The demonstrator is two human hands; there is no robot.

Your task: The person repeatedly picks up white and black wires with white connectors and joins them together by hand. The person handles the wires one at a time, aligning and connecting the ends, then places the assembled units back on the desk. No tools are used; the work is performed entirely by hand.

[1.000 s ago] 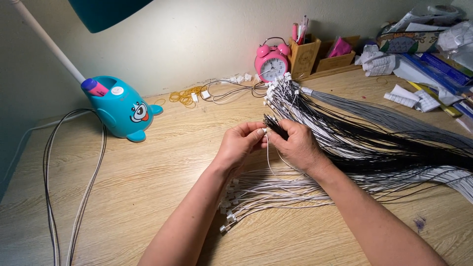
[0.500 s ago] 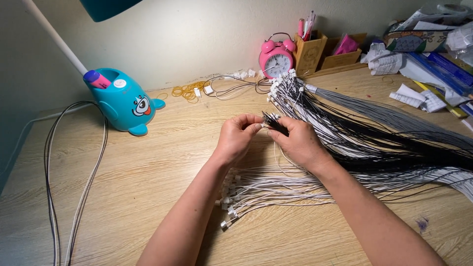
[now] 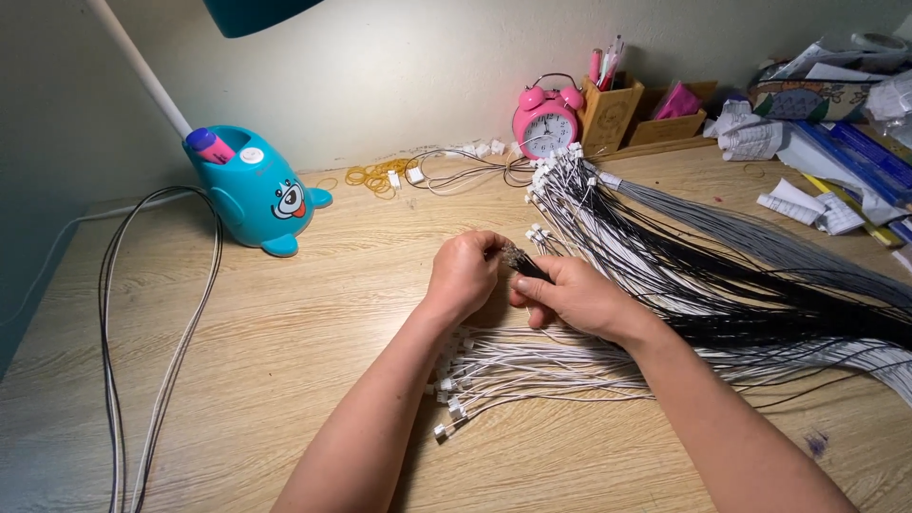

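My left hand and my right hand meet above the middle of a wooden desk. Together they pinch the end of a thin black wire that has a small connector at its tip. Under my wrists lies a bundle of white wires with small white plugs at their left ends. A large fan of black, white and grey wires spreads from beside my right hand toward the right edge.
A teal whale-shaped lamp base holding a pink marker stands at the back left. Long cables loop down the left side. A pink alarm clock, wooden pen holder, yellow rubber bands and papers line the back.
My hands have stayed together at the wire end, shifting slightly. The white strand that hung between my fingers is no longer seen; a black wire tip shows instead.
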